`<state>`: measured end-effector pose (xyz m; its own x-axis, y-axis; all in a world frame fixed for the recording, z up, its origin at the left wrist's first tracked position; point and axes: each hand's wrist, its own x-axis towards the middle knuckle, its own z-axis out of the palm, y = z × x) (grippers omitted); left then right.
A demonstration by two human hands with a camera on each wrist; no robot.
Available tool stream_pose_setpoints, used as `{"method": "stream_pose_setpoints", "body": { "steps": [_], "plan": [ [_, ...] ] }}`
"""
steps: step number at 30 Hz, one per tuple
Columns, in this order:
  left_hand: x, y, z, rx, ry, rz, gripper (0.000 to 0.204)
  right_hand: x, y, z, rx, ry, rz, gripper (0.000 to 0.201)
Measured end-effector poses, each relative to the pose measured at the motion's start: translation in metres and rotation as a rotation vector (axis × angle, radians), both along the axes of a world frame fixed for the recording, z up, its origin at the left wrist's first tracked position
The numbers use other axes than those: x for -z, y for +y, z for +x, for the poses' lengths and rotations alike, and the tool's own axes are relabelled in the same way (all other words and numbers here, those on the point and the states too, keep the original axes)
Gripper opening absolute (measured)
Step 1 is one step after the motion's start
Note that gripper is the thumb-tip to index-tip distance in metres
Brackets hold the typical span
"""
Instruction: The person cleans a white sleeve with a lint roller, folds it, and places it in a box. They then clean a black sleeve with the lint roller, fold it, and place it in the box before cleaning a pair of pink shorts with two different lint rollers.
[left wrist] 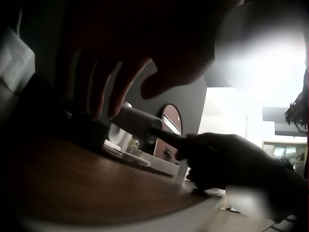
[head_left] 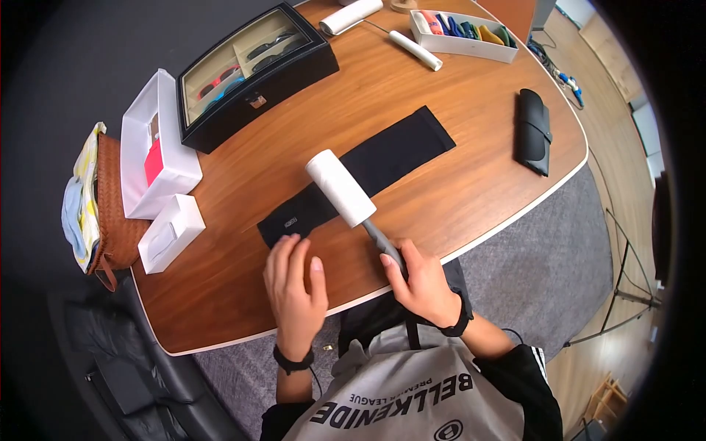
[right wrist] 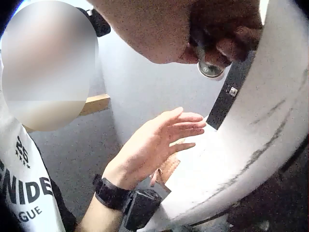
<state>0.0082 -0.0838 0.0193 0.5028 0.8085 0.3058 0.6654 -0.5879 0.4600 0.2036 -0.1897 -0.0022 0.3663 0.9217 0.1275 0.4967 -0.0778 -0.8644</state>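
A lint roller with a white roll [head_left: 340, 188] and a grey handle [head_left: 382, 243] is in my right hand [head_left: 428, 283], fingers curled round the handle. In the head view its roll overlaps the middle of a long black piece of fabric [head_left: 397, 151], flat on the wooden table with a small pale logo near its left end. My left hand [head_left: 296, 288] has loosely extended fingers, tips right at the fabric's lower left edge. The left wrist view shows the roller's dark handle in the right hand [left wrist: 217, 157], and the right wrist view shows the left hand [right wrist: 149, 142] with fingers extended.
At the back left stands a black glasses case box [head_left: 257, 121] with a clear lid. White boxes [head_left: 165, 192] and a woven brown basket [head_left: 116, 198] line the left side. A tray of rolled fabrics [head_left: 467, 55] and another roller [head_left: 415, 51] lie behind; a black pouch [head_left: 533, 132] lies right.
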Motion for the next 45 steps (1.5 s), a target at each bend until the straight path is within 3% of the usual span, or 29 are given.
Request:
{"method": "stream_pose_setpoints", "body": {
  "steps": [1,5,10,16,26,32,36,45],
  "plan": [
    [0.0,0.003,-0.004,-0.035,0.107,-0.074,0.043,0.002,0.0,0.0,0.004,-0.004,-0.002,0.02],
    [0.017,0.006,-0.013,-0.027,0.272,-0.137,0.058,0.008,0.002,-0.01,-0.05,-0.153,0.069,0.021],
    [0.019,0.003,-0.013,-0.036,0.333,-0.126,0.059,0.005,0.006,-0.015,-0.11,-0.244,0.089,0.023],
    [0.018,0.002,-0.012,-0.047,0.375,-0.122,0.061,0.007,0.004,0.004,-0.047,-0.383,0.063,0.02],
    [0.018,-0.001,-0.014,-0.058,0.354,-0.111,0.061,0.02,-0.006,0.108,0.371,-0.575,-0.07,0.02],
    [0.021,-0.003,-0.019,-0.076,0.366,-0.095,0.061,0.031,-0.013,0.14,0.497,-0.647,0.028,0.02],
    [0.021,-0.004,-0.02,-0.074,0.354,-0.098,0.061,0.035,-0.02,0.101,0.449,-0.572,0.079,0.017],
    [0.022,-0.006,-0.025,-0.075,0.357,-0.071,0.059,0.018,-0.009,0.023,0.072,-0.504,0.116,0.024]
  ]
}}
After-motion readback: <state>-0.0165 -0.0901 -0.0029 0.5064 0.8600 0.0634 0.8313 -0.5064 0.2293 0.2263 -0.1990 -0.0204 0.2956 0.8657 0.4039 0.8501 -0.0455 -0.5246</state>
